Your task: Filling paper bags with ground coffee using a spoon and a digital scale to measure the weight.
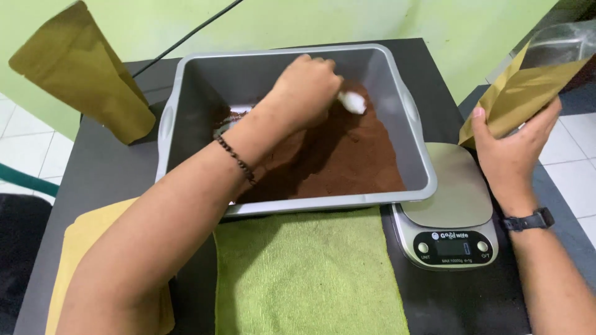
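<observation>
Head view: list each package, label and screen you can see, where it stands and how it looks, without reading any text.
Gold pouch: far right, held by the right hand, open clear top.
Second gold pouch: upper left, upright at the table edge.
Kitchen scale: right of the grey tub, silver platform, black front panel.
Scale screen: small dark rectangle between two round buttons.

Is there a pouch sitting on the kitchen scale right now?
No: the scale has a bare steel platform, and the right hand holds the gold pouch up in the air beside it.
</observation>
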